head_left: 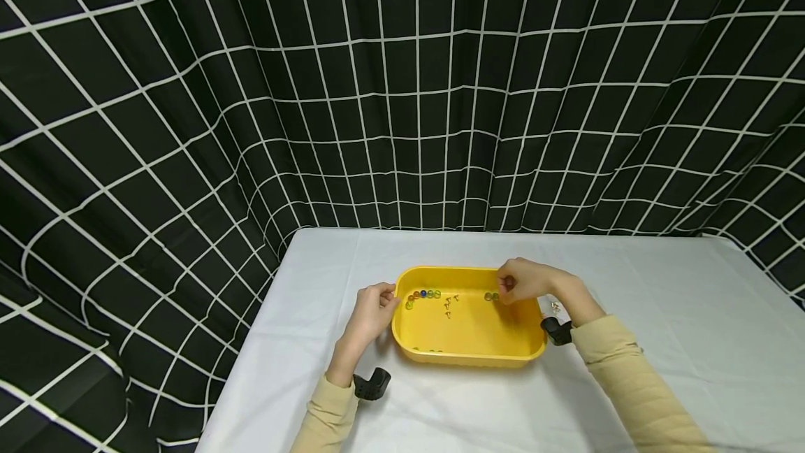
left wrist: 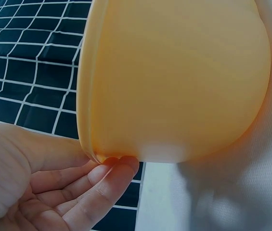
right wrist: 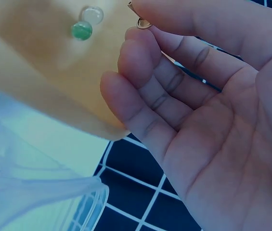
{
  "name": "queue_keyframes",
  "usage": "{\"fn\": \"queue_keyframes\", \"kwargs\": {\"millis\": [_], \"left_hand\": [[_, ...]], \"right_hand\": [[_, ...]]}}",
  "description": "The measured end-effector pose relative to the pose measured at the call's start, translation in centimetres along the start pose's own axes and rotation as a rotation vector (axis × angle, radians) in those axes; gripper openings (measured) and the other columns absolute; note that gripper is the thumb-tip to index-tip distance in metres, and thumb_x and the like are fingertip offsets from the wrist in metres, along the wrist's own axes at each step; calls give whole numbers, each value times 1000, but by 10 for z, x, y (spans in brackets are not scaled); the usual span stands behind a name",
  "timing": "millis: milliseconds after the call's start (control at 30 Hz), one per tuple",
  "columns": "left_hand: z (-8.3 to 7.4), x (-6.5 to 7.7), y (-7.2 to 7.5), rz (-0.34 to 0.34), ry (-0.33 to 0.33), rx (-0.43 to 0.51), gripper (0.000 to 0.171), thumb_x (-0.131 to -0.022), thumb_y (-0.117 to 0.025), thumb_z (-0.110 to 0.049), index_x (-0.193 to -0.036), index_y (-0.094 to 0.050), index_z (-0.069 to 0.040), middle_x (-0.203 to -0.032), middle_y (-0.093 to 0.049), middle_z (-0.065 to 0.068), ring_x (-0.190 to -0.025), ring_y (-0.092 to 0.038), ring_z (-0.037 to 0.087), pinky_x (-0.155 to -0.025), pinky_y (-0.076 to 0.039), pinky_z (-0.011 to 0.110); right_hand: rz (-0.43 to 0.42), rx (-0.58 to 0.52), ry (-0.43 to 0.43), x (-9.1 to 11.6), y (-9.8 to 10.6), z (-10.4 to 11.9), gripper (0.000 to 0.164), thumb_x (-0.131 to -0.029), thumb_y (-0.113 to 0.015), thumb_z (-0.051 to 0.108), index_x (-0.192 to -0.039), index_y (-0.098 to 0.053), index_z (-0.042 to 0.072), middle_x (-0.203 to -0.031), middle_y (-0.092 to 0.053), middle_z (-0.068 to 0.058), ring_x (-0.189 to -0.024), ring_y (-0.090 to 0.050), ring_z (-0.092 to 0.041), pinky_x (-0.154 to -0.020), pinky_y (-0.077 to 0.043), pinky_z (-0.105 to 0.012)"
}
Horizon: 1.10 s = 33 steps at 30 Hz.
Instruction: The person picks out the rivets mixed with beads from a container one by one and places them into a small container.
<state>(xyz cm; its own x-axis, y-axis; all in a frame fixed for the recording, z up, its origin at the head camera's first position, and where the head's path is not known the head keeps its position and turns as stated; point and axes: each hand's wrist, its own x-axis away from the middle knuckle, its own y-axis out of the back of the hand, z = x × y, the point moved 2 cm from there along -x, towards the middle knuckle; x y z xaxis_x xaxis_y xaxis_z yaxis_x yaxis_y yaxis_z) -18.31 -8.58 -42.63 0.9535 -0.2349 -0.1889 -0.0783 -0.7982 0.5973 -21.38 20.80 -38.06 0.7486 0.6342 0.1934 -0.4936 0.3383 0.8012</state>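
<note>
A yellow plastic basin point(head_left: 468, 348) sits on the white-covered table. My left hand point(head_left: 371, 312) pinches its left rim between thumb and fingers, also visible in the left wrist view. Over the basin's right side, my right hand point(head_left: 525, 281) holds a small gold metal piece with a ring-like end point(right wrist: 144, 23) between thumb and fingertips. Beneath that hand lie a green marble point(right wrist: 82, 30) and a clear marble point(right wrist: 93, 15). Coloured marbles point(head_left: 423, 293) line the basin's far left corner. Several small gold pieces point(head_left: 448, 305) lie in a loose column near its middle.
A clear plastic container point(right wrist: 90, 192) stands just right of the basin, partly behind my right wrist, with small shiny pieces point(head_left: 555, 307) there. More marbles peek over the basin's near wall. White cloth covers the table point(head_left: 660, 313); a black gridded curtain point(head_left: 434, 103) hangs behind it.
</note>
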Motion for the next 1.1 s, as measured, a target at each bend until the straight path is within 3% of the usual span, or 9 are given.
{"fn": "queue_keyframes", "kwargs": {"millis": [433, 1100], "left_hand": [[2, -1, -1, -10, -20, -4, 25, -85, -62, 0, -107, -62, 13, -84, -62, 12, -74, -61, 20, -64, -52, 24], [1, -1, -1, 0, 9, -5, 26, -86, -62, 0, -109, -61, 12, -86, -62, 13, -77, -61, 21, -66, -52, 25]], "right_hand": [[-7, -11, -12, 4, 4, -3, 14, -74, -67, -1, -69, -57, 6, -62, -47, 4, -58, -42, -8, -54, -33, -21], [-26, -3, -25, 17, 14, -9, 13, -74, -64, -4, -69, -55, 5, -62, -45, 4, -58, -42, -10, -54, -35, -20]]}}
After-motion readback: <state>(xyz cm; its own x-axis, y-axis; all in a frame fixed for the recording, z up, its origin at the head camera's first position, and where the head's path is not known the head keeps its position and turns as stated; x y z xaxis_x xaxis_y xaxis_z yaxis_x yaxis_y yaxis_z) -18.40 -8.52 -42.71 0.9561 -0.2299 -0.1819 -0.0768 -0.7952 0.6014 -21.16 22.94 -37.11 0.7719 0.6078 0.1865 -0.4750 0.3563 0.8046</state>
